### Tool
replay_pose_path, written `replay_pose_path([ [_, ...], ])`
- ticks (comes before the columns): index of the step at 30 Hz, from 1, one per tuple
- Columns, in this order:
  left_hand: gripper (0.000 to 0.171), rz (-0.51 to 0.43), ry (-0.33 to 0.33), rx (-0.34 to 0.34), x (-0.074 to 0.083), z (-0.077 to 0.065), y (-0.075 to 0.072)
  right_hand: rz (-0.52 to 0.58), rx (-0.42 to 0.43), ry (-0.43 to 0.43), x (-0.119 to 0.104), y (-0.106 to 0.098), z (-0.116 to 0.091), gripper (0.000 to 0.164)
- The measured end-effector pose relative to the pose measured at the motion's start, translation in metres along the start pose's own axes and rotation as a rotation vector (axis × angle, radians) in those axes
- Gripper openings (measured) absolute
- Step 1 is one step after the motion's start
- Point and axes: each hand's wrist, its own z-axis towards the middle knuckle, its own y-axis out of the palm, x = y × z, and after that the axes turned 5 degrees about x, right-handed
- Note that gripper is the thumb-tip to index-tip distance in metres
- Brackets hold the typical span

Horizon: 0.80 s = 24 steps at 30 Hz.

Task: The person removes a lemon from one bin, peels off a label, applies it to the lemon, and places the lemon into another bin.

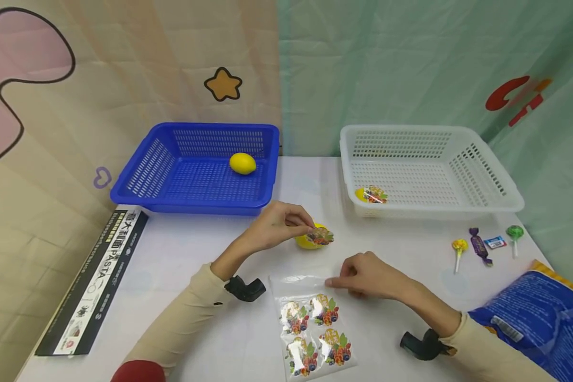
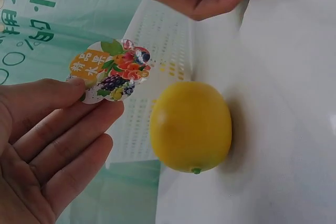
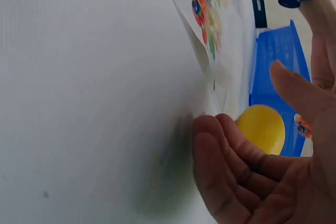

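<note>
My left hand [image 1: 279, 225] pinches a fruit-print sticker [image 2: 113, 72] by its edge between thumb and forefinger, its other fingers extended. Just beside it, a round yellow fruit [image 2: 191, 127] with a small green stem end stands on the table, partly behind the hand and sticker in the head view. My right hand [image 1: 370, 276] hovers low over the table, fingers loosely bent and thumb apart, holding nothing. Its forefinger reaches the top right corner of a sticker sheet [image 1: 300, 289]; whether it touches cannot be told. Several matching stickers [image 1: 324, 310] remain on the sheet.
A blue basket [image 1: 196, 208] at the back left contains a lemon [image 1: 242, 163]. In the white basket [image 1: 439, 210], back right, lies a stickered yellow fruit [image 1: 361, 194]. A pasta box [image 1: 93, 281] lies left; lollipops [image 1: 460, 245], wrapped candies [image 1: 479, 246] and a blue bag [image 1: 539, 318] lie right.
</note>
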Motion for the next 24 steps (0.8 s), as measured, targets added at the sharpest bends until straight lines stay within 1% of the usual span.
replay_pose_path([
  [2, 0.004, 0.007, -0.019, 0.018, 0.000, 0.000, -0.003, -0.036, 0.112, -0.004, 0.005, -0.008, 0.006, 0.032],
  [4, 0.004, 0.016, -0.037, 0.033, -0.001, -0.001, -0.004, -0.016, 0.214, -0.032, 0.012, -0.014, 0.016, 0.030],
  [5, 0.004, 0.018, -0.045, 0.037, -0.002, -0.001, -0.005, 0.004, 0.246, -0.059, 0.015, -0.015, 0.021, 0.035],
  [6, 0.004, 0.019, -0.050, 0.041, -0.002, -0.001, -0.005, 0.025, 0.264, -0.088, 0.018, -0.016, 0.028, 0.044],
  [8, 0.004, 0.012, -0.054, 0.048, -0.003, -0.001, -0.005, 0.043, 0.254, -0.144, 0.023, -0.016, 0.040, 0.068],
  [9, 0.004, 0.007, -0.055, 0.050, -0.004, -0.001, -0.005, 0.056, 0.227, -0.169, 0.024, -0.015, 0.046, 0.077],
  [10, 0.004, 0.001, -0.056, 0.052, -0.005, -0.001, -0.005, 0.072, 0.192, -0.191, 0.025, -0.013, 0.052, 0.084],
  [11, 0.004, -0.008, -0.057, 0.053, -0.005, -0.001, -0.005, 0.078, 0.161, -0.213, 0.025, -0.011, 0.058, 0.088],
  [12, 0.004, -0.018, -0.058, 0.054, -0.006, -0.001, -0.005, 0.084, 0.133, -0.223, 0.024, -0.009, 0.063, 0.088],
  [14, 0.003, -0.035, -0.058, 0.057, -0.006, -0.001, -0.005, 0.107, 0.091, -0.245, 0.022, -0.004, 0.071, 0.081],
  [16, 0.003, -0.050, -0.053, 0.063, -0.007, -0.001, -0.005, 0.130, 0.083, -0.261, 0.018, -0.001, 0.077, 0.072],
  [18, 0.003, -0.059, -0.039, 0.075, -0.007, -0.001, -0.005, 0.141, 0.113, -0.265, 0.015, 0.000, 0.081, 0.065],
  [19, 0.004, -0.062, -0.029, 0.084, -0.008, -0.001, -0.005, 0.153, 0.133, -0.264, 0.013, 0.000, 0.082, 0.064],
  [22, 0.004, -0.059, -0.007, 0.128, -0.008, -0.001, -0.005, 0.253, 0.169, -0.238, 0.008, -0.002, 0.084, 0.066],
  [24, 0.005, -0.061, 0.000, 0.162, -0.009, -0.002, -0.005, 0.338, 0.174, -0.209, 0.005, -0.004, 0.083, 0.065],
])
